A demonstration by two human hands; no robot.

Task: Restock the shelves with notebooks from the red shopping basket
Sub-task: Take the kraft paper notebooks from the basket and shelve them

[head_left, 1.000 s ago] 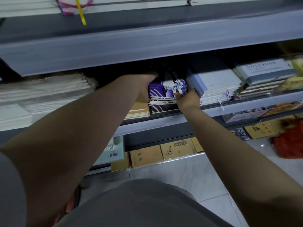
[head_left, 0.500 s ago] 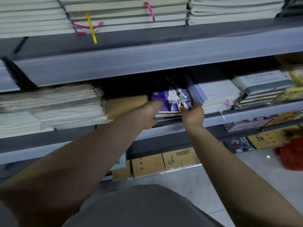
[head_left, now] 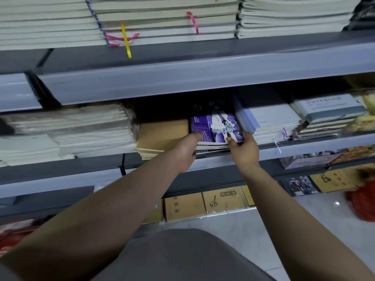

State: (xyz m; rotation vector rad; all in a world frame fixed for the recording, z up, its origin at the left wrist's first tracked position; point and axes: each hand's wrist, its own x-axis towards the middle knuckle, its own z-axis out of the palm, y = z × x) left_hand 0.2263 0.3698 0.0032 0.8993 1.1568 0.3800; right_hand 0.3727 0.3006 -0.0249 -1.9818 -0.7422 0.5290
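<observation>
My left hand (head_left: pixel 185 151) and right hand (head_left: pixel 244 150) grip the purple stack (head_left: pixel 211 136), wedged between kraft pads (head_left: pixel 162 134) and white notebooks (head_left: pixel 269 120).

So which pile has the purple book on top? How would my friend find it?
Look at the middle shelf, under the shelf with the ribbon bookmarks. Both hands meet at one stack there, the left hand and the right hand. It is the purple notebook stack, between a plain brown pile and a pale blue pile.

Grey metal shelving (head_left: pixel 203 78) stands over a pale tiled floor (head_left: pixel 253 230).
</observation>
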